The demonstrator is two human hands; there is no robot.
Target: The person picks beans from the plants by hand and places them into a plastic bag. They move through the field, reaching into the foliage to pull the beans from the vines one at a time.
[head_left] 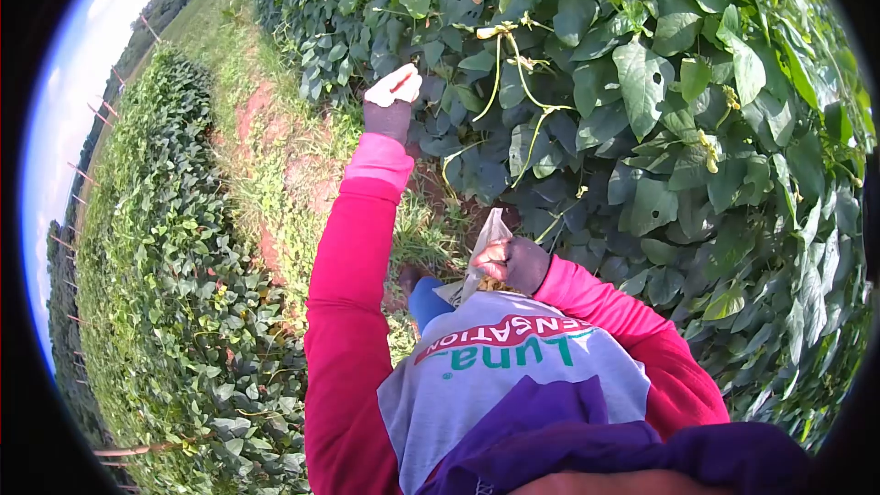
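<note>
My left hand reaches out at the edge of the leafy vines. Its fingers look curled together, but strong sunlight washes them out, and I cannot make out anything in them. Close to my waist, my right hand is closed on the gathered edge of a whitish bag. Brownish, lumpy contents show just below that hand. Slender green bean pods hang from the vines between and beyond my hands.
Tall climbing foliage fills the right side. A grassy path with reddish soil runs along my left. Beyond it stands another row of vines with wooden stakes. My foot shows beneath the bag.
</note>
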